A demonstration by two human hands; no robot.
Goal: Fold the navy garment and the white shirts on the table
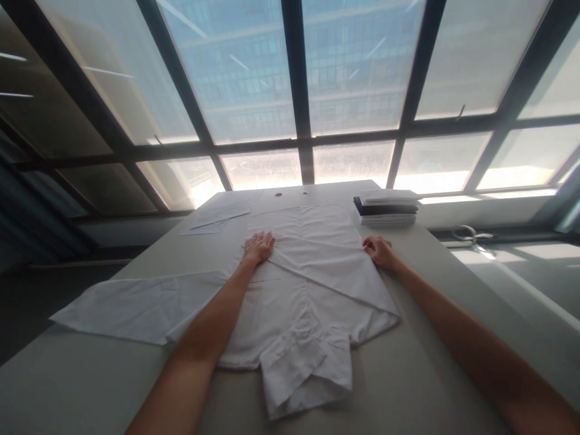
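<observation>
White shirt [317, 266] laid out on table [408, 386], mid-frame, collar [299, 368] at lower centre. One sleeve [131, 308] stretched out to frame left; diagonal folds cross the body, wrinkles bunch near the collar, buttoned strip runs down the middle. Hands well apart: left hand [260, 246] flat on cloth, fingers loosely spread; right hand [379, 251] at shirt's right edge, fingers curled together, can't tell if pinching fabric. Left forearm [203, 338] crosses the shirt, hiding where that sleeve meets the body. Beyond: folded stack [385, 209], white with a black layer, upper right of table; thin white sheets [215, 216] upper left, paper or cloth unclear. Dark-framed window [254, 72] fills frame top; shiny metal object [473, 235] far right, too blurred to name.
</observation>
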